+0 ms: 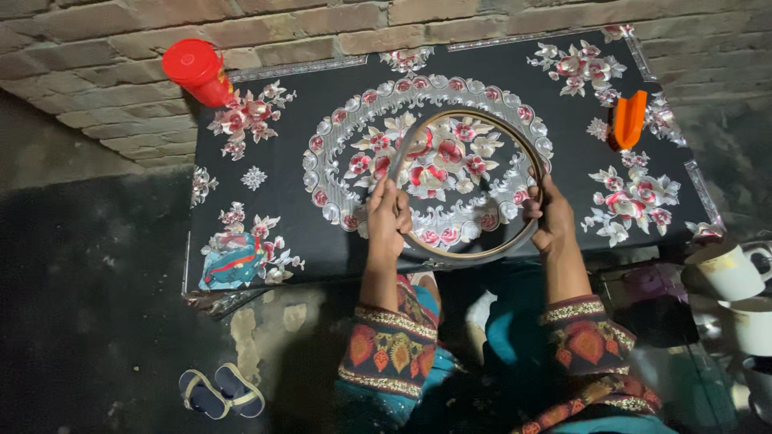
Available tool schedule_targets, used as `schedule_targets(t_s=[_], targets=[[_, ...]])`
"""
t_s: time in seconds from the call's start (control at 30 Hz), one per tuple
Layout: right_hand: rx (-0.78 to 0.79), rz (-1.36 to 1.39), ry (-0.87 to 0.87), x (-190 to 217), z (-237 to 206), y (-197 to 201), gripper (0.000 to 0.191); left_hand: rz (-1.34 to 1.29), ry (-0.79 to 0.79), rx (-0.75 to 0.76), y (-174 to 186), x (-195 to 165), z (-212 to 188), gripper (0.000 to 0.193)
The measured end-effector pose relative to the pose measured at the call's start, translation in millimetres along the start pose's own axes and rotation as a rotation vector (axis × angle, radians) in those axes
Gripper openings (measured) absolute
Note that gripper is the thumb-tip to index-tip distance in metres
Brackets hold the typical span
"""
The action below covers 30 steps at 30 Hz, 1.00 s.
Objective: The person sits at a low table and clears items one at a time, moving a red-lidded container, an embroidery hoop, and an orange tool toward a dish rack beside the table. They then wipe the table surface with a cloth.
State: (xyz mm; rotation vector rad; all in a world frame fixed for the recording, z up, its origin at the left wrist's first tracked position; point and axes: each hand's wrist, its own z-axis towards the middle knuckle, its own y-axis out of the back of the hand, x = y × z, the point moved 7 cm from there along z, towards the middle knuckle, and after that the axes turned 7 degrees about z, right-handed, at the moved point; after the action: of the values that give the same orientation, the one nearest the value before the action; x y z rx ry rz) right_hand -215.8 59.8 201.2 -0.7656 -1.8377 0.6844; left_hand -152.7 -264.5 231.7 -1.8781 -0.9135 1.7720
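Observation:
I hold a round wooden embroidery hoop [470, 120] above a black table [322, 233] decorated with pink and silver flowers. My left hand [388, 215] grips the hoop's lower left side, where a thin inner ring seems to lift away from the outer one. My right hand [549, 217] clasps the hoop's right edge. Both forearms wear patterned embroidered sleeves. The table's floral oval shows through the hoop.
A red plastic cup [195, 71] stands at the table's far left corner by a brick wall [96, 56]. An orange plastic tool [628, 119] lies at the far right. White mugs [728, 272] sit to my right. A small pair of sandals [220, 392] rests on the floor.

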Motion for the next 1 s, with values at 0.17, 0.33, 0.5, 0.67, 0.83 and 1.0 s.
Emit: schedule_targets(t_s=[0.17,0.33,0.5,0.67,0.83,1.0], targets=[[0.052,0.056,0.035,10,-8,6,0.030,0.074,0.007,-0.172,-1,22,4,0.030],[0.044,0.152,0.059,26,-12,29,0.023,0.099,0.002,-0.213,-17,40,10,0.039],[0.048,0.175,0.058,43,-18,41,0.034,0.167,-0.053,-0.189,-28,60,13,0.033],[0.048,0.114,0.070,53,-25,34,0.035,0.239,-0.028,-0.307,-29,71,9,0.035],[-0.119,-0.264,0.198,67,-28,39,0.033,0.270,0.073,-0.420,-25,71,11,0.062],[-0.107,-0.492,0.315,71,-36,48,0.033,0.536,-0.001,-0.308,-21,59,9,0.066]])
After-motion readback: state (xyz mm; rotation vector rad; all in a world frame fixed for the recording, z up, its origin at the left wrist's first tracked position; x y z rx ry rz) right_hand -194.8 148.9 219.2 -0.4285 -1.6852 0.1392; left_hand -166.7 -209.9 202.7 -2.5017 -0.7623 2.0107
